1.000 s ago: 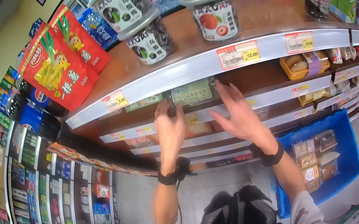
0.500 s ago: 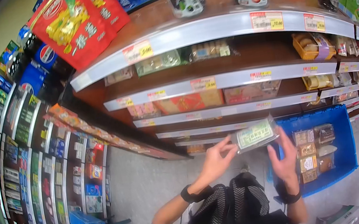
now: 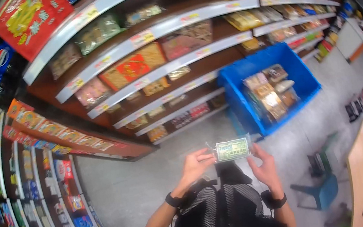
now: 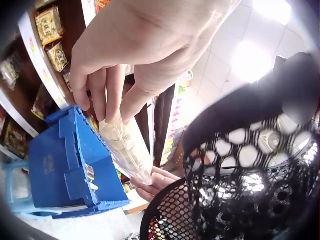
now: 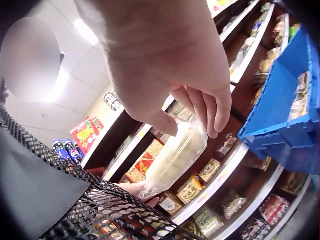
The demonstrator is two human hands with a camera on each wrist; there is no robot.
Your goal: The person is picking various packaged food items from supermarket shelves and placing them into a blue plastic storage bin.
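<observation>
In front of the body, both hands hold a clear-wrapped snack pack (image 3: 232,149) with a green and white label. My left hand (image 3: 197,165) pinches the wrapper at its left end between thumb and fingers. At the right end, my right hand (image 3: 263,165) grips the pack with thumb and fingers. The left wrist view shows the wrapper's crimped end between the left thumb and fingers, with the pale pack (image 4: 127,147) hanging below. In the right wrist view the pale tray side of the pack (image 5: 177,155) shows through the film, the right fingers around its upper end.
A blue crate (image 3: 307,90) holding several packaged snacks (image 3: 269,100) stands right of the hands, by the shelves. Tiered shelves (image 3: 204,13) of packed food run across the front. At the right are a blue stool (image 3: 317,191) and a wooden board (image 3: 360,171). Grey floor (image 3: 122,188) lies between.
The hands have taken the pack off the shelf and brought it back close to the body, levelling it. The head view has swung down and to the right.
</observation>
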